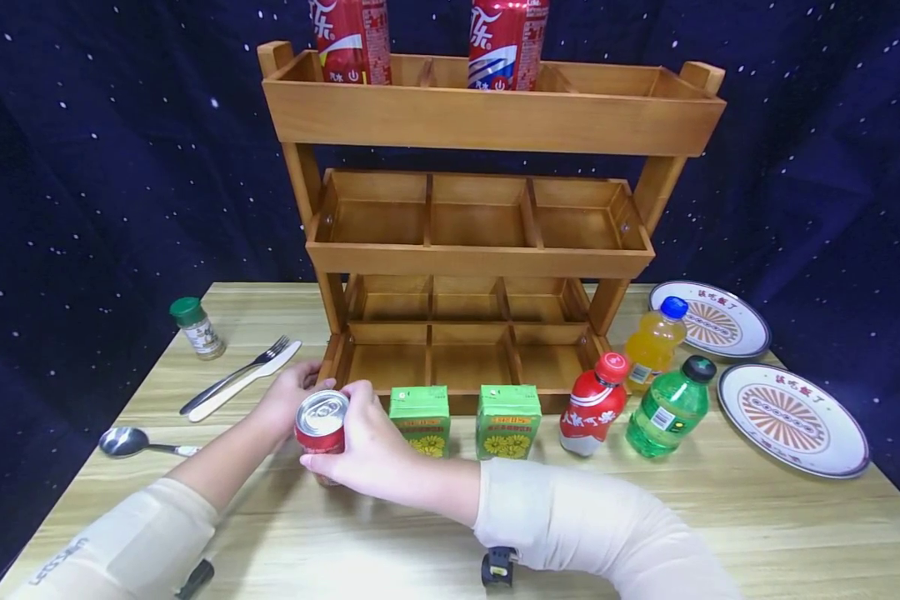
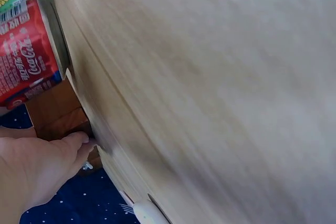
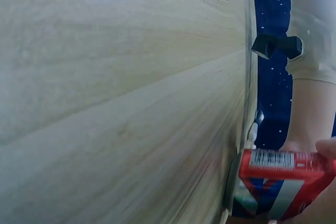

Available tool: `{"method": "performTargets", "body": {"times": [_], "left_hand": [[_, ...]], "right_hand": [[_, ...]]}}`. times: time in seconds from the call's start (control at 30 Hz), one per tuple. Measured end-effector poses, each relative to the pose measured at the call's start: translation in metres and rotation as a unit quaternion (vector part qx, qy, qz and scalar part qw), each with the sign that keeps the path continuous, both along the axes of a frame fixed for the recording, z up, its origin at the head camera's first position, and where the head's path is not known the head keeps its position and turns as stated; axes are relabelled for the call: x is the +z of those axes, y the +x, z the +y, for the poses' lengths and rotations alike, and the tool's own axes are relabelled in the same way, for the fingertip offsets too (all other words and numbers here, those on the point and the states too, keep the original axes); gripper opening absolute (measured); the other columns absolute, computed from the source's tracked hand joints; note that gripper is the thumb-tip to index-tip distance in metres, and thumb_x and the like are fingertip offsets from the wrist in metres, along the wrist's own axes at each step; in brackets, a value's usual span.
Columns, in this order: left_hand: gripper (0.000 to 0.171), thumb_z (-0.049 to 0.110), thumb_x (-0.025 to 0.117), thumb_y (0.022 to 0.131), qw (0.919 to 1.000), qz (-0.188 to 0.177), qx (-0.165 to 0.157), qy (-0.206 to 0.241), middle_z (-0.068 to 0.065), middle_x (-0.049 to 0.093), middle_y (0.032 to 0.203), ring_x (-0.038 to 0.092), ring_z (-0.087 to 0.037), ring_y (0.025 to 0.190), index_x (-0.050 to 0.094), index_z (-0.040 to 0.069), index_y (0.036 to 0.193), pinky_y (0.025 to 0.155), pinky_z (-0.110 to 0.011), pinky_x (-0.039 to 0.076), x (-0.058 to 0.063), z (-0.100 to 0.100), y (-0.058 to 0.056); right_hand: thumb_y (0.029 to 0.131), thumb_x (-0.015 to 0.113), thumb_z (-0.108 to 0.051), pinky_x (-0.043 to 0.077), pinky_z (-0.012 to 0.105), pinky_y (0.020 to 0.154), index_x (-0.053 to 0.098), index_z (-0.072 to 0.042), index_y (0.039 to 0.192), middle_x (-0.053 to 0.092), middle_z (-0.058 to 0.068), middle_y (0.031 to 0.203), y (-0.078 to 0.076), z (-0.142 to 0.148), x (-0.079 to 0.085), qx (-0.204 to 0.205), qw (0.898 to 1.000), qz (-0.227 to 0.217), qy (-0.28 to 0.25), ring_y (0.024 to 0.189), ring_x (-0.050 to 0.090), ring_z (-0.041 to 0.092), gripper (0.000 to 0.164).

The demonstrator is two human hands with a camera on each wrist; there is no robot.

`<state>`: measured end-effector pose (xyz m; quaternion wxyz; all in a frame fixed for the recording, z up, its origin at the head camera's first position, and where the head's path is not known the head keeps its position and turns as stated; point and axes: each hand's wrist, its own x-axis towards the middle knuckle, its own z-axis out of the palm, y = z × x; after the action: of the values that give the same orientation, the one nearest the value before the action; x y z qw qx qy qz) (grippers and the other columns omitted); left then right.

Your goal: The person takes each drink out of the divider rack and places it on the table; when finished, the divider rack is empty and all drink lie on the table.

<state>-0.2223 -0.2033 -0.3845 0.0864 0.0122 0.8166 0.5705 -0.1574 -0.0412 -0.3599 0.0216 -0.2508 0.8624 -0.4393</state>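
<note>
My right hand grips a red cola can, thumb on the near side and fingers around the far right. The can is upright at the shelf's front left corner; its base is close to the tabletop, and I cannot tell whether it touches. My left hand holds the lower left end of the wooden shelf rack. In the left wrist view, the rack's corner lies between the left thumb and fingers. Two green drink cartons stand right of the can, before the bottom tier.
Red, green and orange bottles stand right, beside two plates. Two more cola cans sit on the top tier. Left lie a spoon, knife, fork and spice jar.
</note>
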Motion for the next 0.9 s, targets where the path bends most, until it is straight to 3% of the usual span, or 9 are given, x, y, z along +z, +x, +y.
{"method": "performTargets", "body": {"times": [0.17,0.3,0.4,0.5,0.6,0.67,0.77,0.9], "left_hand": [[0.051,0.007,0.047,0.092,0.9997,0.022,-0.005,-0.005,-0.034,0.037,0.126,0.038,-0.043,0.115,0.023,-0.017,0.131,0.097,-0.045,0.034,-0.001,-0.001,-0.001],[0.052,0.006,0.048,0.091,0.9998,0.02,-0.004,0.001,-0.034,0.035,0.128,0.037,-0.042,0.117,0.023,-0.017,0.131,0.099,-0.044,0.032,-0.002,-0.001,-0.001],[0.053,0.007,0.048,0.091,0.9998,0.018,-0.005,0.002,-0.034,0.033,0.129,0.034,-0.042,0.119,0.022,-0.017,0.131,0.1,-0.045,0.03,-0.001,0.0,-0.001],[0.052,0.007,0.048,0.091,0.9998,0.019,-0.004,-0.003,-0.035,0.033,0.129,0.034,-0.042,0.119,0.022,-0.017,0.13,0.1,-0.045,0.029,0.0,-0.001,-0.001],[0.053,0.007,0.047,0.092,0.9998,0.017,-0.001,-0.01,-0.034,0.031,0.131,0.031,-0.042,0.121,0.022,-0.017,0.131,0.101,-0.045,0.028,0.001,-0.004,0.0],[0.053,0.007,0.047,0.092,0.9997,0.019,0.0,-0.013,-0.034,0.029,0.132,0.029,-0.042,0.122,0.021,-0.016,0.132,0.102,-0.046,0.026,0.002,-0.005,0.0],[0.055,0.008,0.047,0.092,0.9998,0.017,0.0,-0.01,-0.034,0.028,0.132,0.028,-0.042,0.123,0.019,-0.016,0.133,0.102,-0.046,0.025,0.002,-0.006,0.0],[0.056,0.008,0.048,0.092,0.9998,0.016,-0.003,-0.015,-0.034,0.029,0.133,0.029,-0.042,0.122,0.019,-0.015,0.134,0.102,-0.045,0.027,0.002,-0.004,0.0]], "right_hand": [[0.069,0.075,-0.038,0.04,0.021,0.09,0.022,-0.004,0.132,0.041,0.009,0.118,0.006,0.001,0.008,-0.012,0.999,0.025,0.024,0.104,0.046,0.01,0.089],[0.07,0.071,-0.048,0.034,0.026,0.098,0.015,-0.008,0.139,0.031,0.01,0.134,0.014,0.019,0.038,0.004,0.998,0.067,-0.001,0.118,0.037,0.013,0.098],[0.074,0.069,-0.045,0.029,0.026,0.101,0.019,-0.01,0.139,0.029,0.005,0.139,0.013,0.043,0.08,0.017,0.992,0.113,-0.053,0.124,0.03,0.01,0.089],[0.078,0.069,-0.032,0.026,0.023,0.102,0.026,-0.005,0.136,0.031,0.005,0.139,0.013,0.069,0.139,0.01,0.983,0.159,-0.096,0.125,0.028,0.01,0.078],[0.078,0.07,-0.021,0.025,0.018,0.101,0.03,0.001,0.133,0.034,0.01,0.137,0.009,0.091,0.198,-0.024,0.971,0.215,-0.106,0.124,0.031,0.01,0.071],[0.079,0.069,-0.021,0.022,0.014,0.1,0.029,0.002,0.133,0.034,0.009,0.138,-0.003,0.104,0.229,-0.06,0.961,0.251,-0.093,0.124,0.03,0.007,0.071],[0.078,0.069,-0.027,0.023,0.011,0.098,0.027,-0.004,0.135,0.034,0.004,0.136,-0.037,0.12,0.262,-0.119,0.946,0.293,-0.076,0.123,0.029,0.002,0.074],[0.077,0.066,-0.039,0.027,0.01,0.096,0.025,-0.017,0.138,0.032,-0.004,0.135,-0.084,0.135,0.29,-0.198,0.946,0.251,-0.054,0.123,0.028,0.002,0.076]]}}
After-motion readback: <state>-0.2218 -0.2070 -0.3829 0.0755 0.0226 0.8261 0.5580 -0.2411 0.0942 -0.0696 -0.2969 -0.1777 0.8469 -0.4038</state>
